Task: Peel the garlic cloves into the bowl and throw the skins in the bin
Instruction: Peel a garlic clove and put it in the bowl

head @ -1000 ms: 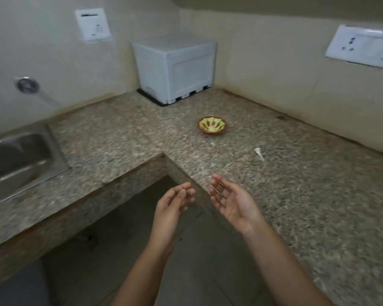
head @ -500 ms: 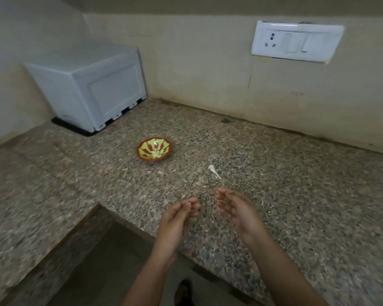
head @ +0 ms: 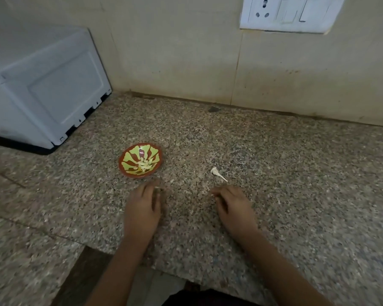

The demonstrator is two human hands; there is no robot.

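Note:
A small red and yellow-green bowl [head: 128, 156] sits on the granite counter [head: 274, 173] with several pale peeled garlic cloves [head: 144, 164] inside. A white garlic stem piece [head: 217, 173] lies to its right. My left hand [head: 143, 208] is palm down over the counter just in front of the bowl, fingers relaxed and holding nothing. My right hand [head: 233, 206] is palm down just below the stem piece, fingers loosely bent, its fingertips near a tiny white scrap. Blur hides whether they touch it.
A white box-shaped appliance [head: 47, 91] stands at the back left on a dark base. A switch and socket plate [head: 290, 14] is on the wall above. The counter's inner corner edge [head: 119, 255] runs near my forearms, with floor below.
The view has swung right and moved closer to the counter. Both hands turned from palms facing each other to palms down and moved forward over the counter, toward the bowl and the stem piece.

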